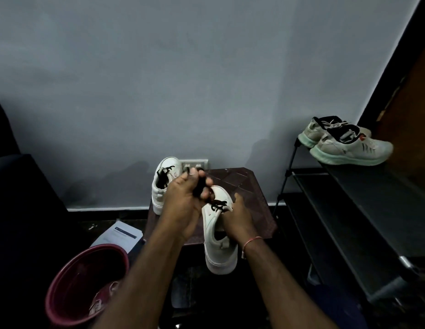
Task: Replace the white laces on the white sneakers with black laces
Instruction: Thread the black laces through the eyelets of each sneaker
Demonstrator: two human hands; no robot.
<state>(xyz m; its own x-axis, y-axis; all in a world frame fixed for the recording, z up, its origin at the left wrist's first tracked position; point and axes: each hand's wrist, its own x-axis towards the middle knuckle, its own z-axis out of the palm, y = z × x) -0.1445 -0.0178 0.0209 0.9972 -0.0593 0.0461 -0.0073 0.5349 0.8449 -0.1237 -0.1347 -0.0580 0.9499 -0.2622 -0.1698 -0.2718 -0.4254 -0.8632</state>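
A white sneaker is held over the near edge of a small brown table, toe pointing away from me. My right hand grips its upper from the right side. A black lace runs through its eyelets. My left hand is raised above the sneaker's toe and pinches a bunched length of the black lace in its fingertips. The second white sneaker stands on the table's far left, next to the wall, with black lace in it.
A maroon bucket with a reddish shoe inside stands at lower left, papers behind it. A black shoe rack on the right carries a pair of grey running shoes. A dark chair fills the left edge.
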